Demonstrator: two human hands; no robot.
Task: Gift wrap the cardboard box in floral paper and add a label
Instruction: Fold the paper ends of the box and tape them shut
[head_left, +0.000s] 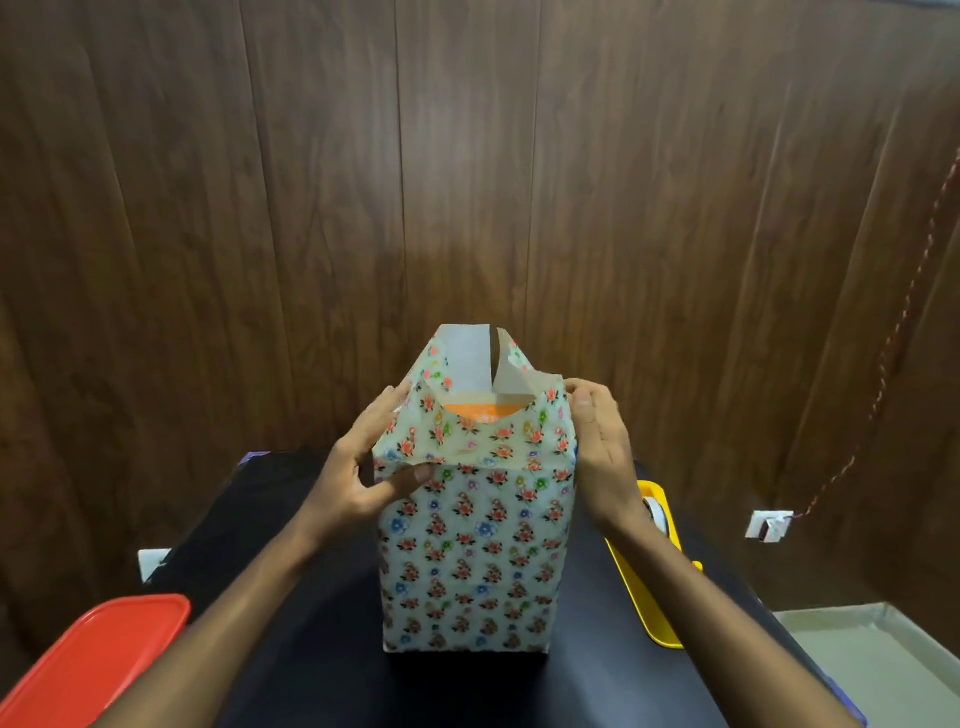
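Note:
The box stands upright on the black table (322, 649), wrapped in cream floral paper (470, 561). At its open top a strip of the orange box (480, 411) shows between raised paper flaps; the far flap (467, 358) stands up with its white underside facing me. My left hand (371, 462) pinches the near-left paper flap between thumb and fingers. My right hand (597, 441) presses flat against the right side, its fingertips on the top right corner of the paper. No label is in view.
A yellow tray (657, 618) holding a roll of tape (655, 514) lies right of the box, partly behind my right forearm. A red lid (98, 654) sits at the table's near left corner. A wood-panel wall rises close behind the table.

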